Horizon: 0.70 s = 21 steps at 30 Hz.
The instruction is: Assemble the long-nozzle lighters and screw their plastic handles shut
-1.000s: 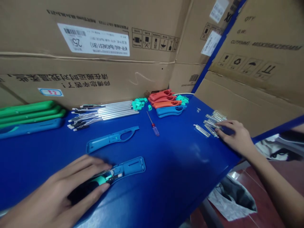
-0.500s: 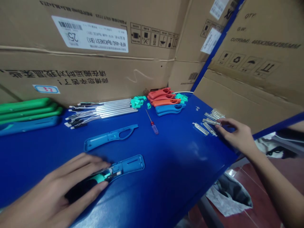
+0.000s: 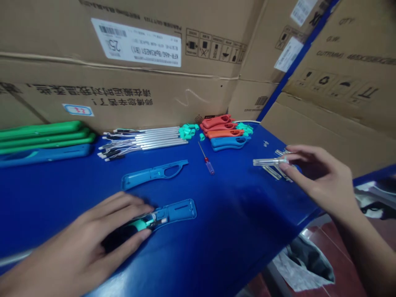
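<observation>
My left hand [image 3: 114,231] grips a blue half-shell [image 3: 182,209] by its near part, with a teal piece [image 3: 140,225] and a small black part with a white tip inside it. Between the thumb and fingers of my right hand [image 3: 321,177] is a clear transparent tube [image 3: 265,162], held above several similar clear tubes [image 3: 272,172] at the right of the table. Another blue half-shell [image 3: 148,176] lies beyond my left hand, its inside facing up. A screwdriver [image 3: 209,166] with a purple handle rests mid-table.
Along the back lie green shells [image 3: 46,138], silver rods [image 3: 161,138] with wires, teal pieces [image 3: 187,132] and stacked red, orange and blue shells [image 3: 229,142]. Cardboard walls [image 3: 173,90] stand behind and right of the blue table [image 3: 216,214].
My right hand has lifted a clear tube off the pile. The view has shifted a little, while my left hand keeps its hold on the blue half-shell.
</observation>
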### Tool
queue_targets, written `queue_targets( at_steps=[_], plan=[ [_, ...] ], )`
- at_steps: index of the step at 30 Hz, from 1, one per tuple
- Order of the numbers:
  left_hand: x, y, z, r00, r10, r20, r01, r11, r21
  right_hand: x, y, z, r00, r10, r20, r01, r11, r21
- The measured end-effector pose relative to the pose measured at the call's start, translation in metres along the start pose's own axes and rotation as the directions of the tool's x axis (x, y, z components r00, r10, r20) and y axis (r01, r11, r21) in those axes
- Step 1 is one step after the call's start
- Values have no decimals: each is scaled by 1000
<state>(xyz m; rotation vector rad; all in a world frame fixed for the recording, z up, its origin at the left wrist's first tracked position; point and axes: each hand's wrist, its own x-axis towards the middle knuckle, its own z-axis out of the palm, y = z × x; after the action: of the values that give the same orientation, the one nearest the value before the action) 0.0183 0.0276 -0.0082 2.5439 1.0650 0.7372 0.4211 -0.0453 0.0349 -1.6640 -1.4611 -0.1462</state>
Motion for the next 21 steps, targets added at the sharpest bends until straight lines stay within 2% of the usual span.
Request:
queue_targets(
  at_steps=[2,5,7,8,10,11,13,15,18,21],
  plan=[
    [3,3,-3,992,45,122,-44,999,-7,6,-29,13,998,-25,65,10,975,220],
    [7,7,-6,991,48,122,-52,998,26,23,-74,41,987,-84,135,4,862,507],
    [7,9,-6,993,46,108,-50,998,29,33,-99,64,982,-121,144,3,776,631],
    [7,9,-6,992,36,118,-39,999,24,37,-109,76,970,-140,200,-32,738,674],
    [4,10,-6,989,16,145,-16,1000,3,37,-121,97,902,-193,386,-169,664,728],
    [2,10,-6,987,12,162,-10,1000,-9,35,-124,105,839,-225,495,-257,639,725],
    [0,10,-7,981,19,192,-13,999,-32,25,-125,117,714,-238,658,-394,641,659],
    [-1,11,-9,974,35,222,-24,998,-54,15,-121,122,647,-244,722,-425,670,608],
    [-1,14,-15,961,24,275,-3,997,-78,4,-116,120,591,-298,749,-316,769,556],
    [-1,16,-20,946,-3,324,37,994,-98,-3,-114,116,543,-389,744,-115,843,525]
  ],
)
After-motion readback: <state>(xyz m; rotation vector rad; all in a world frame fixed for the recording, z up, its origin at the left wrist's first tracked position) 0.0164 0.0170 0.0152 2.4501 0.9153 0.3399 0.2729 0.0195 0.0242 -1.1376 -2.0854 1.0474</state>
